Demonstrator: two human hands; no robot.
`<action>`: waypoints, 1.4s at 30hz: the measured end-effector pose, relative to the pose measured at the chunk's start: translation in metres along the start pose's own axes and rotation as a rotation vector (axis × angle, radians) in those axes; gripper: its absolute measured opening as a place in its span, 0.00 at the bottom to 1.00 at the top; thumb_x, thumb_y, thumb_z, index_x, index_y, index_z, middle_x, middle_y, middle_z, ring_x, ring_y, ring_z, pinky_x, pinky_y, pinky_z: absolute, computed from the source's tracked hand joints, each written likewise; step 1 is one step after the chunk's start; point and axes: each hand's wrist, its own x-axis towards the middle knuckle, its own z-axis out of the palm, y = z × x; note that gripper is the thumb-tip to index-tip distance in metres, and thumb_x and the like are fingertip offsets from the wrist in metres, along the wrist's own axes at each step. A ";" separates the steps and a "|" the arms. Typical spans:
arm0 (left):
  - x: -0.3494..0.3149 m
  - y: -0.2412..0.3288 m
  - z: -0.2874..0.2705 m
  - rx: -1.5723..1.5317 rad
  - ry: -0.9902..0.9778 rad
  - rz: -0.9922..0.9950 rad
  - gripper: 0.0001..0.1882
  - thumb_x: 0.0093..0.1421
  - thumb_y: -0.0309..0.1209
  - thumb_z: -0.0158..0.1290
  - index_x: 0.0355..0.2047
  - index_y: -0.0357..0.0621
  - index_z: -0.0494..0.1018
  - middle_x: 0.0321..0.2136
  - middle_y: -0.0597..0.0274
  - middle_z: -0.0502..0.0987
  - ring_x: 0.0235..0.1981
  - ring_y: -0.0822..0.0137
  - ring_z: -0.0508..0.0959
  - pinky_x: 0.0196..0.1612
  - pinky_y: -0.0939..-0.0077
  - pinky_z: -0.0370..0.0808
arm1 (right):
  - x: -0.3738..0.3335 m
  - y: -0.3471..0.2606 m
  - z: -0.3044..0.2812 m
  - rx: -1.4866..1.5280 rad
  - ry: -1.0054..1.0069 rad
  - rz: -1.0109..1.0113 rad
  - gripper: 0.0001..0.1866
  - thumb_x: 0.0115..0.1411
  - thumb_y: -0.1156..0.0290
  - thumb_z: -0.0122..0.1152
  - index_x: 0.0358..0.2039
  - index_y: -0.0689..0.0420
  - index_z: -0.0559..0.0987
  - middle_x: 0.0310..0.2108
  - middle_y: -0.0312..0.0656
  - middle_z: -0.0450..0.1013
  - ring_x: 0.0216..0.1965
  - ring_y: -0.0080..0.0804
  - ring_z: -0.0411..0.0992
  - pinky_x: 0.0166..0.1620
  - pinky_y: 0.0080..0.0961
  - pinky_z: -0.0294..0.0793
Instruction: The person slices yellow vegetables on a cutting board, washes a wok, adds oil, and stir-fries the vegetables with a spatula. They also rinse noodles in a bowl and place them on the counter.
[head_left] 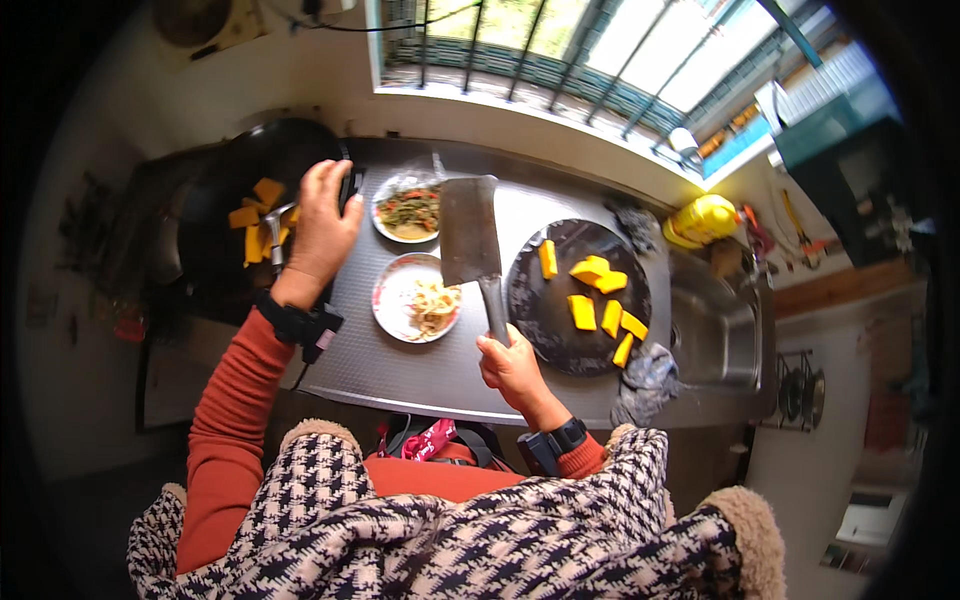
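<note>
My right hand (520,375) grips the dark handle of a cleaver (470,232). Its broad blade is held up over the counter, between two plates and a round black cutting board (540,325). Several yellow-orange pumpkin chunks (583,312) lie spread on that board. At the left, my left hand (328,222) reaches over the near right rim of a black wok (215,185), fingers apart and nothing seen in them. More pumpkin pieces (253,240) are in the wok. A shiny metal piece (279,232) beside them is partly hidden and hard to make out.
A plate of greens with red bits (408,212), partly under clear film, and a plate of pale shredded food (430,305) stand mid-counter. Right are a crumpled grey cloth or bag (648,382), a steel sink (715,330) and a yellow bottle (702,220). A barred window (560,55) lies behind.
</note>
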 end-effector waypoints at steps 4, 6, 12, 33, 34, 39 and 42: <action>-0.038 0.136 0.077 -0.225 -0.274 0.066 0.28 0.54 0.24 0.55 0.56 0.39 0.64 0.52 0.47 0.64 0.45 0.57 0.73 0.50 0.68 0.72 | -0.087 0.003 -0.102 0.024 0.229 -0.070 0.09 0.61 0.72 0.58 0.31 0.52 0.65 0.13 0.27 0.55 0.09 0.16 0.51 0.13 0.16 0.49; -0.056 0.191 0.114 -0.221 -0.475 0.016 0.31 0.52 0.27 0.58 0.57 0.39 0.62 0.52 0.45 0.65 0.45 0.51 0.73 0.51 0.65 0.71 | -0.117 0.010 -0.158 0.053 0.289 -0.166 0.09 0.61 0.73 0.57 0.31 0.52 0.65 0.13 0.28 0.55 0.09 0.16 0.51 0.12 0.15 0.50; -0.102 0.326 0.192 -0.035 -0.803 0.089 0.33 0.52 0.30 0.59 0.57 0.39 0.62 0.54 0.42 0.64 0.54 0.45 0.69 0.55 0.63 0.69 | -0.187 0.037 -0.315 0.217 0.363 -0.201 0.10 0.62 0.71 0.57 0.30 0.52 0.64 0.13 0.29 0.56 0.09 0.17 0.53 0.11 0.16 0.52; -0.039 0.331 0.287 0.176 -1.016 -0.025 0.55 0.39 0.34 0.71 0.66 0.62 0.52 0.59 0.43 0.60 0.57 0.44 0.66 0.59 0.60 0.66 | -0.134 0.091 -0.357 0.405 0.162 -0.036 0.08 0.63 0.71 0.55 0.32 0.50 0.64 0.13 0.29 0.56 0.09 0.17 0.53 0.12 0.17 0.49; -0.036 0.332 0.289 0.192 -1.028 -0.002 0.55 0.39 0.34 0.72 0.65 0.63 0.53 0.59 0.44 0.60 0.57 0.44 0.66 0.59 0.61 0.66 | -0.127 0.087 -0.356 0.411 0.115 -0.050 0.08 0.63 0.71 0.56 0.32 0.50 0.64 0.13 0.29 0.56 0.09 0.17 0.53 0.12 0.17 0.49; -0.024 0.329 0.285 0.213 -1.196 0.041 0.55 0.34 0.36 0.74 0.64 0.64 0.57 0.57 0.44 0.63 0.55 0.45 0.67 0.57 0.60 0.68 | -0.105 0.066 -0.323 0.317 0.105 -0.011 0.09 0.62 0.72 0.55 0.31 0.52 0.64 0.13 0.29 0.56 0.09 0.17 0.53 0.12 0.18 0.50; -0.024 0.333 0.275 0.228 -1.178 0.039 0.59 0.32 0.37 0.75 0.65 0.63 0.54 0.55 0.44 0.63 0.54 0.46 0.68 0.55 0.62 0.69 | -0.096 0.054 -0.300 0.256 0.099 0.001 0.09 0.62 0.73 0.55 0.31 0.53 0.63 0.13 0.29 0.56 0.09 0.16 0.52 0.12 0.17 0.50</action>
